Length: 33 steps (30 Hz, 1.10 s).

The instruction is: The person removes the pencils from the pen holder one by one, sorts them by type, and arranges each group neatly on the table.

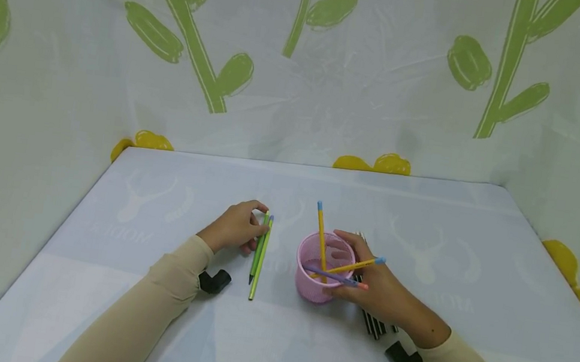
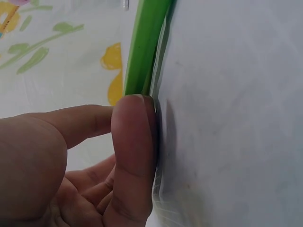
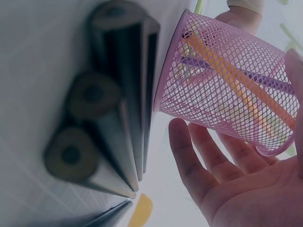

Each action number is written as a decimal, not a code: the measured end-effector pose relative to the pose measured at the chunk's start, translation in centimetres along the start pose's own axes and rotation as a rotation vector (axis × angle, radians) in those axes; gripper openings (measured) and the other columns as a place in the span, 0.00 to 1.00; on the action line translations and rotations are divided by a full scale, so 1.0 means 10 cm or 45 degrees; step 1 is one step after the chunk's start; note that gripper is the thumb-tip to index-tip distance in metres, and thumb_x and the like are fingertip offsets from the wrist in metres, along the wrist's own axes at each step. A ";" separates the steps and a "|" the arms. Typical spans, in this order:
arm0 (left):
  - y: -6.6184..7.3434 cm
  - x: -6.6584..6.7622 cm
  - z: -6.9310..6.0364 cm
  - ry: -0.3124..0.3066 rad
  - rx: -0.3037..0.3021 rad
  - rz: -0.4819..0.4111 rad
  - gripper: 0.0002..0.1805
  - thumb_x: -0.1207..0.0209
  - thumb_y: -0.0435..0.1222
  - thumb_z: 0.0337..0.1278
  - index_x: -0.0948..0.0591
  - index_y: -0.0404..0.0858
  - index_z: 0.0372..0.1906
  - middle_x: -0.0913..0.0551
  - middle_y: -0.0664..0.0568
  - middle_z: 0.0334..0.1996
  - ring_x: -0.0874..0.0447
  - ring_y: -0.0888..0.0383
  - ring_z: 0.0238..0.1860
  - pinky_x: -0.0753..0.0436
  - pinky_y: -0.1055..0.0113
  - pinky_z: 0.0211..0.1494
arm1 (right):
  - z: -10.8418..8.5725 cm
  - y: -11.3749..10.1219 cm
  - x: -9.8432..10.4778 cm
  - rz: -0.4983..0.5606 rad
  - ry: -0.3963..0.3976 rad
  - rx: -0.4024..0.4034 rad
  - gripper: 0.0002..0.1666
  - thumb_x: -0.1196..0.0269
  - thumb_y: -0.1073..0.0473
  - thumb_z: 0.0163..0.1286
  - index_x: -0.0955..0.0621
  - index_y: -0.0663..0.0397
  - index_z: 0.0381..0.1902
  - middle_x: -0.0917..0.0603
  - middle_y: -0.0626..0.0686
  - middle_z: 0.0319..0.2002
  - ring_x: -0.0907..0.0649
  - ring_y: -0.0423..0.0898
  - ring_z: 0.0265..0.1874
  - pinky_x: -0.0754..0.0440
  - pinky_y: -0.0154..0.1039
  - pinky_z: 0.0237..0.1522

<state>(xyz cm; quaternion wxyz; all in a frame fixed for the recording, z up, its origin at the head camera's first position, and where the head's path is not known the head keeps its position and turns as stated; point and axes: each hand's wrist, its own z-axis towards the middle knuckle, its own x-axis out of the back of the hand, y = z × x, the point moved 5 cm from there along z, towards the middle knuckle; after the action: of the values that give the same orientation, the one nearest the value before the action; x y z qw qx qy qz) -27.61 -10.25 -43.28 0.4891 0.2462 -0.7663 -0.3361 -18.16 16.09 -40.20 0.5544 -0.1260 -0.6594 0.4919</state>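
Note:
My left hand (image 1: 237,226) pinches the far end of a green pencil (image 1: 258,255) between thumb and fingers; its dark tip points toward me. Close beside it on the right lies a lighter green pencil (image 1: 260,268). In the left wrist view the green pencil (image 2: 143,47) runs up from the fingertips. On the right, a pink mesh pencil cup (image 1: 309,291) stands on the table with my right hand (image 1: 372,282) gripping its side. Two yellow pencils (image 1: 322,227) and a purple pencil (image 1: 329,276) lean inside the cup. The right wrist view shows fingers spread along the mesh.
Several black pencils (image 1: 372,324) lie on the table below my right hand, partly hidden by it; their ends show large in the right wrist view. The pale table (image 1: 143,314) meets a leaf-patterned wall covering (image 1: 360,93) at the back and sides.

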 end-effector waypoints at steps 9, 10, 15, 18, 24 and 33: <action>0.00 -0.02 -0.01 -0.004 -0.002 0.019 0.28 0.39 0.37 0.67 0.32 0.39 0.69 0.18 0.44 0.38 0.16 0.58 0.20 0.15 0.65 0.25 | -0.01 0.00 -0.01 0.004 0.001 -0.017 0.54 0.25 0.52 0.58 0.43 0.45 0.75 0.32 0.57 0.71 0.26 0.59 0.66 0.26 0.62 0.64; -0.01 -0.02 -0.01 -0.004 0.000 0.020 0.28 0.39 0.37 0.67 0.32 0.39 0.68 0.18 0.44 0.38 0.16 0.58 0.20 0.15 0.65 0.25 | -0.01 0.00 -0.01 0.001 0.001 -0.020 0.54 0.25 0.52 0.59 0.43 0.45 0.75 0.32 0.57 0.71 0.26 0.59 0.66 0.26 0.62 0.64; -0.01 -0.02 0.00 0.003 0.011 0.014 0.27 0.38 0.37 0.66 0.31 0.40 0.67 0.18 0.44 0.37 0.17 0.58 0.20 0.15 0.65 0.26 | 0.00 0.00 -0.01 0.002 0.002 -0.029 0.53 0.25 0.52 0.59 0.43 0.44 0.74 0.32 0.56 0.71 0.25 0.59 0.66 0.25 0.62 0.63; -0.01 -0.02 0.00 -0.001 0.019 0.013 0.27 0.38 0.37 0.66 0.30 0.40 0.67 0.18 0.44 0.37 0.17 0.58 0.21 0.15 0.65 0.26 | 0.00 0.00 -0.01 0.002 0.001 -0.027 0.53 0.25 0.52 0.59 0.43 0.44 0.74 0.32 0.56 0.70 0.25 0.58 0.66 0.26 0.62 0.64; 0.01 0.00 -0.02 0.019 0.014 0.029 0.28 0.38 0.37 0.66 0.31 0.41 0.68 0.18 0.44 0.37 0.16 0.57 0.21 0.15 0.65 0.26 | 0.01 -0.01 -0.01 0.002 0.003 -0.024 0.54 0.25 0.51 0.59 0.43 0.46 0.75 0.32 0.56 0.71 0.25 0.58 0.66 0.25 0.62 0.64; 0.30 0.05 -0.15 0.255 -0.208 0.133 0.21 0.40 0.43 0.67 0.23 0.43 0.61 0.19 0.50 0.34 0.21 0.58 0.23 0.22 0.66 0.27 | 0.00 0.00 -0.01 0.011 0.004 -0.014 0.53 0.25 0.51 0.58 0.42 0.44 0.74 0.32 0.56 0.71 0.25 0.58 0.66 0.26 0.61 0.64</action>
<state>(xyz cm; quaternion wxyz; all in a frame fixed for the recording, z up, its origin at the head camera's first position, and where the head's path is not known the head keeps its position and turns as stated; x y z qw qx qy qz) -26.55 -9.06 -40.26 0.5984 0.1977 -0.6955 -0.3453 -18.18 16.04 -40.26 0.5525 -0.1327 -0.6607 0.4904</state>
